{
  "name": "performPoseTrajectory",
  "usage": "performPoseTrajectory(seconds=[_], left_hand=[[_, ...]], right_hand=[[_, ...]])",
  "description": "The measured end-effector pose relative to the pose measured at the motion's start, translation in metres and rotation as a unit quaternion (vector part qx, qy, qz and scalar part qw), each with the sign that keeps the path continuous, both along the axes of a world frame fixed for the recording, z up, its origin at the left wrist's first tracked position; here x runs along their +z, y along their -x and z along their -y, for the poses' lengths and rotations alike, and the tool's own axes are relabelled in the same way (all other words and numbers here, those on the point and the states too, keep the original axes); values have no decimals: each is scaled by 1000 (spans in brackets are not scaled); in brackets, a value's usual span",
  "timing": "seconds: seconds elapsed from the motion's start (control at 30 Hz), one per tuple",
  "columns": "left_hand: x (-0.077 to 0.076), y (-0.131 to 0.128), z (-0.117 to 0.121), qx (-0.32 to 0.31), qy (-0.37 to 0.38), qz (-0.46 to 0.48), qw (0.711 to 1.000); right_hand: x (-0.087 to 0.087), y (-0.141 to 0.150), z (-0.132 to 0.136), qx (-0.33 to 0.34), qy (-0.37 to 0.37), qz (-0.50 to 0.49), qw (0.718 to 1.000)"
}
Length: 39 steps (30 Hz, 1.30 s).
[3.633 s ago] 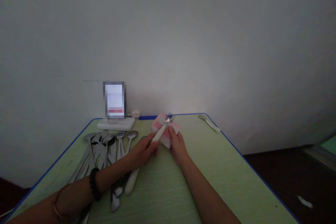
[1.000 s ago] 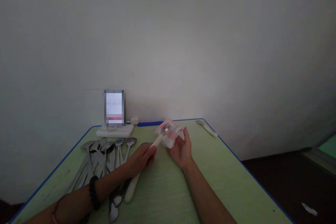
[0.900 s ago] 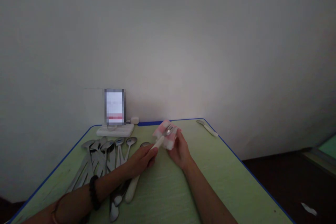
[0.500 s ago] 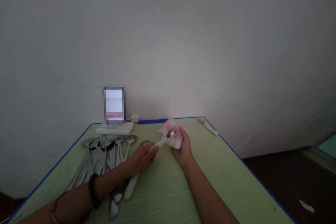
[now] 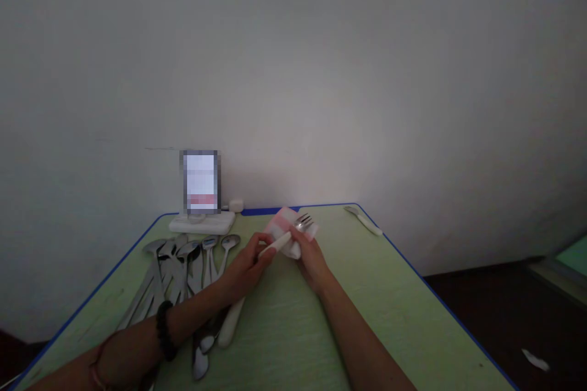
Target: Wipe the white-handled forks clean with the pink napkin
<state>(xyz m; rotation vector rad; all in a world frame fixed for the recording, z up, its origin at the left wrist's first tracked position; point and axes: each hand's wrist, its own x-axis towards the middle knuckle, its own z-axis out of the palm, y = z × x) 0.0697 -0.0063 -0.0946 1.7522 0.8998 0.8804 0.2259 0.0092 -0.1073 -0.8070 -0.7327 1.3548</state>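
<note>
My left hand (image 5: 252, 263) is closed round the pale handle of a fork (image 5: 280, 241), whose metal tines point away to the upper right. A pink-and-white checked cloth (image 5: 283, 220) lies under the fork's neck and head. My right hand (image 5: 310, 255) grips that cloth from the right, with its thumb pressed on the fork's neck. Beneath my left forearm spreads a pile of metal spoons and forks (image 5: 186, 250), partly hidden by the arm. A thick pale handle (image 5: 232, 321) sticks out below my left hand; the rest of that utensil is covered.
Another pale-handled utensil (image 5: 365, 222) lies by the right edge of the green table (image 5: 293, 330). At the back left, a lit screen (image 5: 200, 182) stands on a white base (image 5: 202, 222), with a white plug (image 5: 236, 206) beside it. A wall rises behind the table.
My right thumb has come down onto the fork's neck, where the hand was more open a second ago. Cloth and fork have shifted slightly left since half a second ago.
</note>
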Motion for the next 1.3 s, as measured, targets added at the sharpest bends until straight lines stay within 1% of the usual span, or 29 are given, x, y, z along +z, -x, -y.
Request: performPoseTrajectory(seconds=[0.1, 0.23, 0.33, 0.4, 0.47, 0.53, 0.63, 0.73, 0.87, 1.1, 1.3], left_hand=[[1, -1, 2, -11, 15, 20, 1000], [3, 0, 4, -39, 13, 40, 998], [3, 1, 4, -61, 8, 67, 996], [2, 0, 4, -70, 6, 74, 995], [2, -1, 4, -76, 10, 71, 995], [1, -3, 4, -76, 15, 73, 994], [0, -4, 3, -56, 20, 73, 996], [0, -4, 1, -43, 25, 69, 996], [1, -2, 0, -36, 22, 36, 998], [9, 0, 3, -23, -1, -72, 997], [10, -1, 4, -11, 5, -91, 996]], right_hand=[[2, -2, -1, -32, 25, -30, 999], [7, -2, 2, -40, 21, -40, 998], [9, -1, 3, -75, 13, -56, 995], [10, -2, 3, -82, 14, -71, 994], [11, -2, 5, -58, 13, -68, 996], [12, -1, 8, -18, 3, -48, 999], [11, 0, 12, 37, -14, -11, 999], [10, 1, 14, 73, -18, 11, 997], [12, -1, 15, 90, -18, 9, 996], [14, -2, 17, 98, -18, 17, 995], [13, -2, 18, 112, -21, 29, 993]])
